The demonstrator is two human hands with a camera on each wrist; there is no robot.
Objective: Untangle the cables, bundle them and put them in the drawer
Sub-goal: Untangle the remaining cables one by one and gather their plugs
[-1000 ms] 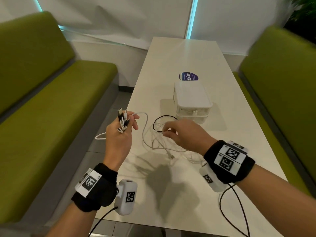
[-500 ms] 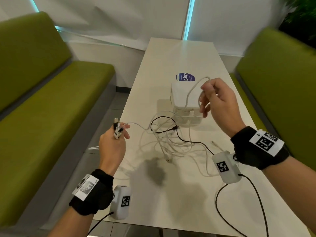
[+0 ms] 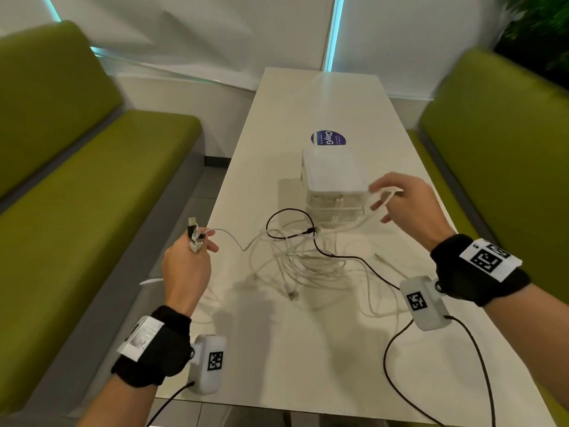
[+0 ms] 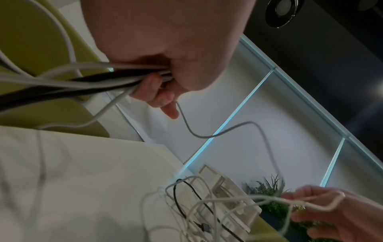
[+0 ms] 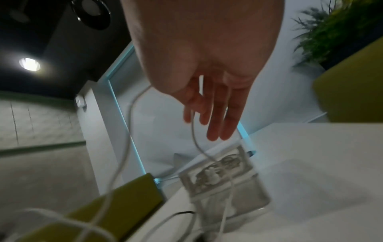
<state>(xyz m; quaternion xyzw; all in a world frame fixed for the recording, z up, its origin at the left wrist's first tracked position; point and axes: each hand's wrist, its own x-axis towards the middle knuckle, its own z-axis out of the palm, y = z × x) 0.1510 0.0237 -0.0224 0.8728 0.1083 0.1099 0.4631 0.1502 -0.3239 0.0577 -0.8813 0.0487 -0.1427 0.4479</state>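
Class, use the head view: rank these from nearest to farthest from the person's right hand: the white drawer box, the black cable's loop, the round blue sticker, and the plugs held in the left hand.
From the right hand:
1. White drawer box, just left of it.
2. Black cable's loop, mid-table and the round blue sticker, beyond the box: too close to call.
3. Plugs, far left, gripped in the left hand.
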